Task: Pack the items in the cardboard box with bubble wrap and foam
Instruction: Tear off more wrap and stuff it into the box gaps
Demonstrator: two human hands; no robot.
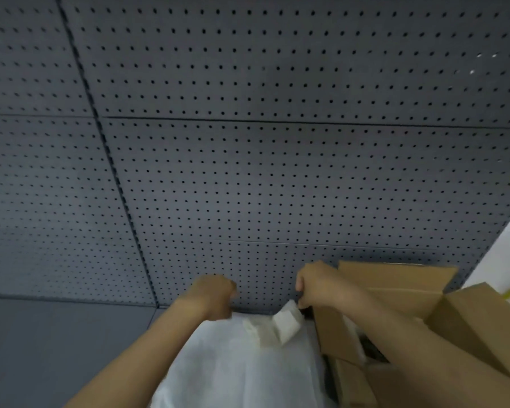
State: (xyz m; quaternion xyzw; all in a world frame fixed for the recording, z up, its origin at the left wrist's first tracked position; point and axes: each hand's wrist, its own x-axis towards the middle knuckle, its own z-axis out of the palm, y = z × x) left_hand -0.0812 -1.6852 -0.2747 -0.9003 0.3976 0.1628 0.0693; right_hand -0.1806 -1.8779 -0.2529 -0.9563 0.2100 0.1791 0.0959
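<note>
Both hands raised in front of the pegboard (pixel 277 142), which fills most of the view.

Left hand (pixel 215 295): fingers curled into a fist on the upper left edge of the foam sheet (pixel 233 363). Grip point itself is hidden behind the hand.

Right hand (pixel 315 285): fingers curled, pinching the sheet's upper right corner, which is crumpled into a fold just below the knuckles.

The sheet is white, thin and translucent, hanging down from the two hands between the forearms to the bottom edge of the view.

Box (pixel 409 313): brown cardboard, open, flaps up, just right of the sheet and partly behind the right forearm. Contents are dark and blurred; cannot tell what they are.

Grey benchtop (pixel 56 334) lower left.
</note>
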